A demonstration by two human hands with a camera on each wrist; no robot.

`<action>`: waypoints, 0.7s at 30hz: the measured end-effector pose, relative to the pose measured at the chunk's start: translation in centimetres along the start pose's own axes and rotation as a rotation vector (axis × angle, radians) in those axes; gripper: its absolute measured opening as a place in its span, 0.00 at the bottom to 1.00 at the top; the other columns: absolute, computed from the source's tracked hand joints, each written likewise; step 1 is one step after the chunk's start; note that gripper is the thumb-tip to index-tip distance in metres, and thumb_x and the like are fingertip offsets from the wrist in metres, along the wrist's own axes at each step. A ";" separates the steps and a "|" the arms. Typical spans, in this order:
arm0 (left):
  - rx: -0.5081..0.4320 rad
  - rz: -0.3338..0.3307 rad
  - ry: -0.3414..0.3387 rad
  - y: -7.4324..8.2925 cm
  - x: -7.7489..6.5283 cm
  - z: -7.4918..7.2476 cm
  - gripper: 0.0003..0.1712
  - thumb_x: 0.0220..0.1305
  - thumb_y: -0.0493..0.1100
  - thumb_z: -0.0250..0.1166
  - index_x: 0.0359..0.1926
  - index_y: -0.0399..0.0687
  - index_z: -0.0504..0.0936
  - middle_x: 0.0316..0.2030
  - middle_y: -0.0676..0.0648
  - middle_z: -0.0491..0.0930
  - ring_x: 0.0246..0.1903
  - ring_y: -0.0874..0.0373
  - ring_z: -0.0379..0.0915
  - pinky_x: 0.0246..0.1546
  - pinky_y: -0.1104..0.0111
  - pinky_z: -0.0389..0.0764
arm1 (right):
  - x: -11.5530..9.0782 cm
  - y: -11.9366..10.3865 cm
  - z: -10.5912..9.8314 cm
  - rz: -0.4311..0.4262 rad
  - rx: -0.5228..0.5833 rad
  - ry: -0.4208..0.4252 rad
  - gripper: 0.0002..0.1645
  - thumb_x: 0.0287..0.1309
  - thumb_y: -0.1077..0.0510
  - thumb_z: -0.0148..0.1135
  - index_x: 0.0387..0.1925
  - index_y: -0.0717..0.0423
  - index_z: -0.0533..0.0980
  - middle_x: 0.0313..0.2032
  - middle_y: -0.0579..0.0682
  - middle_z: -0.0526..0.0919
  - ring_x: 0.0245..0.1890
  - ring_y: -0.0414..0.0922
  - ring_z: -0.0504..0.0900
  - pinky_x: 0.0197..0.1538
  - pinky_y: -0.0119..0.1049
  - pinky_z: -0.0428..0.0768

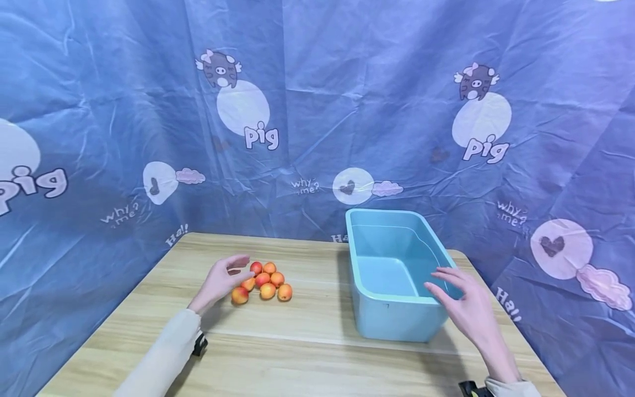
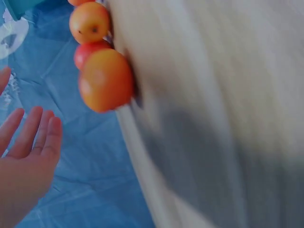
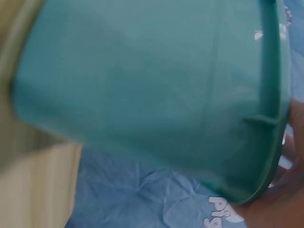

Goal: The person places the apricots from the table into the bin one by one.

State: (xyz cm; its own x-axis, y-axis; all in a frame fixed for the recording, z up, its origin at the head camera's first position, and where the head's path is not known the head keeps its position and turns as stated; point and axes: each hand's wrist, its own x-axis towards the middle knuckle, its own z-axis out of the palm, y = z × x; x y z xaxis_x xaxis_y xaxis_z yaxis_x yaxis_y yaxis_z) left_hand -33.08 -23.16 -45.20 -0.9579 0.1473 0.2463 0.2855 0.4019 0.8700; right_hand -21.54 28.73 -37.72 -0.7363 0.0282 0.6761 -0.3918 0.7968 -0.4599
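Observation:
Several small orange-red fruits [image 1: 268,290], which look like apricots, lie in a loose cluster on the left half of the table. My left hand [image 1: 224,280] hovers at the cluster's left side, fingers extended and apart from the thumb, holding nothing. In the left wrist view, a gap shows between that hand and the nearest fruit [image 2: 105,80]. A light blue plastic tub [image 1: 397,320] stands on the right. Over its near right corner is my right hand [image 1: 466,309], fingers loosely extended; whether it touches the rim [image 3: 285,71] I cannot tell.
Both hands are above a light wood-grain table [image 1: 297,358]. A blue printed cloth [image 1: 307,110] hangs behind the table and along its sides. Inside the tub, the bare floor [image 1: 384,275] is visible.

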 end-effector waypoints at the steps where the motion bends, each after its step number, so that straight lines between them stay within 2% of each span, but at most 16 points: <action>1: -0.008 -0.008 -0.009 -0.3 -0.1 -0.2 0.33 0.59 0.41 0.71 0.63 0.36 0.73 0.60 0.30 0.74 0.59 0.36 0.72 0.60 0.50 0.74 | -0.3 0.3 0.0 -0.014 0.014 0.008 0.15 0.51 0.55 0.75 0.41 0.56 0.85 0.48 0.55 0.85 0.57 0.33 0.76 0.53 0.10 0.60; 4: -0.034 -0.030 -0.027 -1.1 -0.3 -0.8 0.33 0.58 0.40 0.72 0.63 0.33 0.72 0.60 0.29 0.74 0.58 0.35 0.73 0.58 0.54 0.77 | -0.9 1.2 0.0 -0.083 0.086 0.061 0.14 0.47 0.63 0.76 0.39 0.56 0.86 0.46 0.54 0.85 0.54 0.20 0.71 0.49 0.09 0.66; 6: -0.039 -0.038 -0.038 -1.5 -0.5 -1.1 0.34 0.58 0.39 0.71 0.63 0.32 0.72 0.60 0.29 0.74 0.58 0.35 0.73 0.58 0.57 0.78 | -1.2 1.9 0.1 -0.157 0.134 0.102 0.17 0.42 0.69 0.76 0.38 0.57 0.86 0.43 0.53 0.86 0.53 0.22 0.73 0.45 0.10 0.70; 8: -0.028 -0.046 -0.043 -1.8 -0.6 -1.4 0.34 0.58 0.40 0.72 0.63 0.31 0.71 0.59 0.30 0.74 0.58 0.36 0.73 0.56 0.61 0.78 | -1.5 2.5 0.2 -0.239 0.172 0.145 0.17 0.38 0.70 0.77 0.36 0.59 0.86 0.41 0.53 0.86 0.52 0.26 0.75 0.48 0.13 0.72; 9: -0.024 -0.052 -0.051 -1.9 -0.7 -1.5 0.34 0.58 0.40 0.72 0.63 0.32 0.71 0.60 0.30 0.74 0.58 0.36 0.73 0.56 0.62 0.79 | -1.6 2.8 0.3 -0.284 0.184 0.170 0.15 0.40 0.68 0.77 0.35 0.59 0.86 0.40 0.53 0.86 0.51 0.28 0.76 0.48 0.14 0.72; 11: -0.018 -0.065 -0.051 -2.4 -0.9 -1.7 0.35 0.58 0.40 0.72 0.63 0.33 0.72 0.60 0.30 0.74 0.57 0.37 0.74 0.54 0.65 0.79 | -1.6 3.4 0.7 -0.374 0.212 0.216 0.11 0.46 0.60 0.76 0.33 0.60 0.86 0.38 0.54 0.86 0.50 0.32 0.77 0.55 0.18 0.70; 15: -0.001 -0.059 -0.050 -3.1 -1.1 -2.0 0.34 0.57 0.42 0.72 0.62 0.33 0.73 0.60 0.30 0.74 0.57 0.36 0.74 0.51 0.69 0.79 | -1.6 3.6 1.2 -0.519 0.238 0.325 0.22 0.55 0.45 0.70 0.29 0.63 0.86 0.34 0.58 0.86 0.47 0.37 0.78 0.64 0.27 0.69; 18: 0.004 -0.062 -0.048 -3.3 -1.0 -2.1 0.33 0.57 0.42 0.73 0.61 0.32 0.74 0.59 0.30 0.75 0.57 0.36 0.72 0.50 0.72 0.78 | -1.6 3.2 1.3 -0.571 0.256 0.382 0.24 0.56 0.45 0.69 0.29 0.65 0.86 0.32 0.58 0.86 0.47 0.38 0.79 0.67 0.33 0.69; 21: -0.003 -0.087 -0.070 -3.4 -0.5 -2.3 0.33 0.57 0.42 0.73 0.61 0.33 0.75 0.60 0.32 0.75 0.59 0.37 0.71 0.52 0.70 0.76 | -1.6 3.1 1.3 -0.585 0.283 0.424 0.22 0.55 0.47 0.70 0.29 0.66 0.86 0.32 0.58 0.86 0.46 0.38 0.80 0.67 0.34 0.71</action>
State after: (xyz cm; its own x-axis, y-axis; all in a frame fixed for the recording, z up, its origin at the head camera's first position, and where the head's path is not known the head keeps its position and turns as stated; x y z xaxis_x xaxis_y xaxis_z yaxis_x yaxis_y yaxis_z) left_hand -33.67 -26.65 -47.27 -0.9747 0.1746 0.1396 0.2012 0.4128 0.8883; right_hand -22.27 30.36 -41.00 -0.1142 -0.0761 0.9905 -0.8197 0.5706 -0.0506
